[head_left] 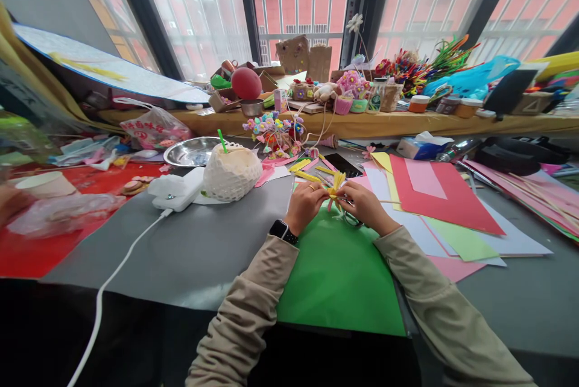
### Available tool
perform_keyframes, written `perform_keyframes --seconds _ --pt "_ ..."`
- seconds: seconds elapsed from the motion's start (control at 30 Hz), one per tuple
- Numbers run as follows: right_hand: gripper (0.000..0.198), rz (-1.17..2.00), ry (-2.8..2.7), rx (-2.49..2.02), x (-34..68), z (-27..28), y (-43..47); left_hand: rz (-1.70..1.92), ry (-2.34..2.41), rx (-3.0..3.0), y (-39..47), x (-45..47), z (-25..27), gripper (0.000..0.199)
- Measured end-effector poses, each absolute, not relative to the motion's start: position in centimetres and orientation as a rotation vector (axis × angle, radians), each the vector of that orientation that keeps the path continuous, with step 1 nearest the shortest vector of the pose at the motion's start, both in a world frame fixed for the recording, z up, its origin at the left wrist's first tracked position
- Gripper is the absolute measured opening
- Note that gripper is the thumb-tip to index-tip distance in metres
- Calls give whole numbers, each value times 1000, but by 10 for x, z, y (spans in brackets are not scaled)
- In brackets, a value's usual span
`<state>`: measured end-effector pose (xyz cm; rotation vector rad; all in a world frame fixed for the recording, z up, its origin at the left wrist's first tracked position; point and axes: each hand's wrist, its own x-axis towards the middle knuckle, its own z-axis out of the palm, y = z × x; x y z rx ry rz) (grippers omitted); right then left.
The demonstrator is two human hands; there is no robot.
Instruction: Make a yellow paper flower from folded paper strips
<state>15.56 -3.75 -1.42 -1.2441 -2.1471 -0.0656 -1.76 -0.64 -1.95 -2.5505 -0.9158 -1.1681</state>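
Observation:
Over a green sheet of paper, my left hand and my right hand meet at a small yellow paper flower. Fingers of both hands are closed on it, pinching it from either side. Its strips fan out upward, and a bit of pink shows below. A thin stick juts out to the right behind my right hand. Just under that hand lies a dark loop, perhaps a scissors handle, partly hidden. Yellow paper strips lie beyond my left hand.
Coloured paper sheets are stacked on the right. To the left stand a netted coconut with a green straw, a white power strip and a steel tray. A phone lies behind my hands. Another person's hand shows far left.

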Motion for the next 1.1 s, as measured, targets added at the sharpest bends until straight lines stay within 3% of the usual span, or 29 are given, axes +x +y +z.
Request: perform_keyframes --seconds 0.67,1.1 --pt "9 -196 -2124 -1339 150 -14 -41 -1166 -970 -2564 -6 -17 -19 14" --pt "22 74 -2039 -1341 152 -14 -35 -1118 -922 -2536 -8 -18 -19 16"
